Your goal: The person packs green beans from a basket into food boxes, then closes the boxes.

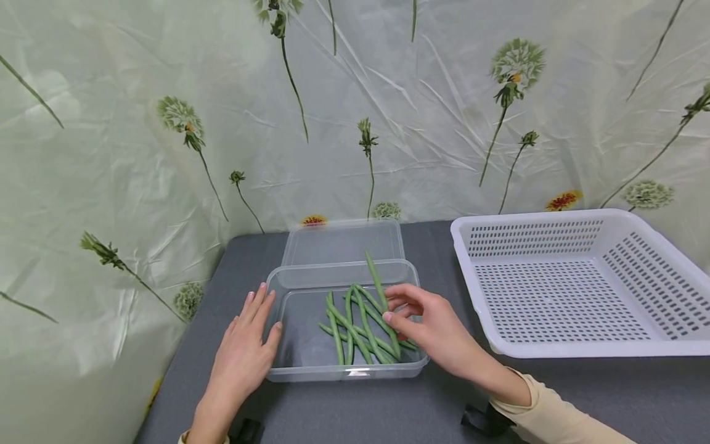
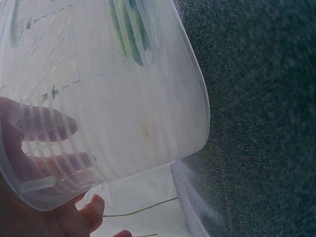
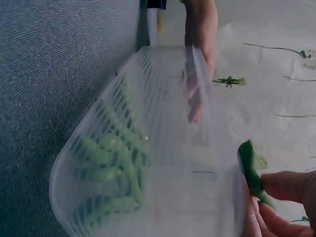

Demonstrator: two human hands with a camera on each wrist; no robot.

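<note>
A clear plastic container (image 1: 296,372) holds several green beans (image 1: 349,330), loosely crossed over its right half. My right hand (image 1: 424,320) is at the container's right rim and pinches one green bean (image 1: 375,274) between thumb and fingers. That bean (image 3: 250,170) shows outside the container wall in the right wrist view, tilted, with one end up. My left hand (image 1: 246,342) lies along the left rim with its fingers straight. Through the translucent wall, some left fingers (image 2: 49,126) show in the left wrist view.
Behind the container lies a clear flat lid (image 1: 344,237). To the right stands a white perforated basket (image 1: 471,271), its near-left corner close to my right forearm. A grey cloth (image 1: 360,413) covers the table, and a flower-printed plastic sheet (image 1: 333,166) hangs at the back and left.
</note>
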